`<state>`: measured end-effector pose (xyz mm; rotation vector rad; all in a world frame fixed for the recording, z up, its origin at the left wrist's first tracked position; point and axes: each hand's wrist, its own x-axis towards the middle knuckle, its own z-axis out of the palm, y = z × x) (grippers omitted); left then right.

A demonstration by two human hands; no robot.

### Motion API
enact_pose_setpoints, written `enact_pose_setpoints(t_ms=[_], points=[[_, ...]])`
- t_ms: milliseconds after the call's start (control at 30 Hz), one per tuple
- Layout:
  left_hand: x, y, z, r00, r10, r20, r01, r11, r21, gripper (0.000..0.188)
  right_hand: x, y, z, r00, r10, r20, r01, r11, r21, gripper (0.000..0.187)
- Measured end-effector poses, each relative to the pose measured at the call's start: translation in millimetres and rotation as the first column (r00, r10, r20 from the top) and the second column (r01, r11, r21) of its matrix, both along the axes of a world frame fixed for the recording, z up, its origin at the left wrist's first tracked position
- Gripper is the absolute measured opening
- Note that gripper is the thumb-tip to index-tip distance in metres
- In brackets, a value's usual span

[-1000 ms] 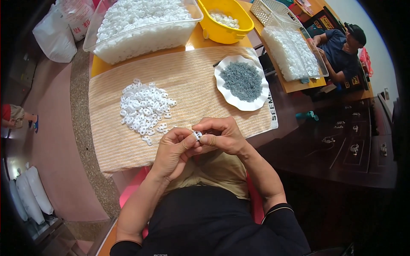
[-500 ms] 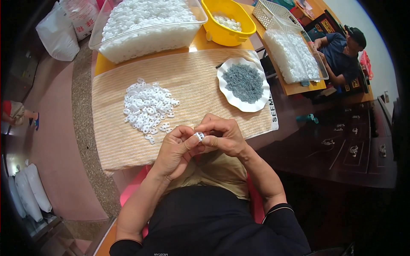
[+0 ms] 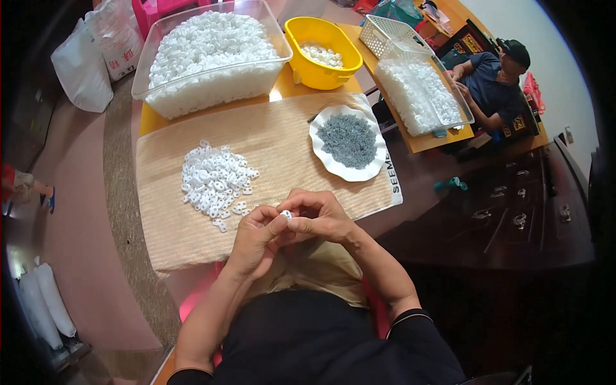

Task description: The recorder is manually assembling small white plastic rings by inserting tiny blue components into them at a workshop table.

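Left hand (image 3: 256, 239) and right hand (image 3: 319, 217) fingertips pinched together on one small white plastic piece (image 3: 286, 215), over the beige mat's (image 3: 282, 144) near edge, loose white pieces (image 3: 215, 181) just beyond

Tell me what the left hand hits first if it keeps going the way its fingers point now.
The left hand points up and right, its fingertips already on the small white piece pinched with the right hand. So it likely meets that piece and the right hand's fingers first; depth is hard to judge.

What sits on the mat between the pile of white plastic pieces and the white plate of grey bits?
Nothing: in the head view the beige mat is bare between the white pieces pile and the plate.
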<state>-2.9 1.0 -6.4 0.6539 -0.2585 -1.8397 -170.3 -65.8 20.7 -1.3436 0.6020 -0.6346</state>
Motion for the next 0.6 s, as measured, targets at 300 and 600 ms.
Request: enact_pose_setpoints(t_ms=[300,600], points=[[-2.5,2.5,5.1,0.999,0.032,-0.012,-0.031,0.999,0.035,0.013,-13.8,-19.3,10.0,0.986,-0.109,-0.124,0.114,0.993,0.032,0.011],[-3.7,1.6,7.7,0.991,0.037,0.128,-0.048,0.995,0.083,0.008,-34.8,-108.0,51.5,0.885,-0.400,-0.238,0.291,0.875,-0.386,0.017]])
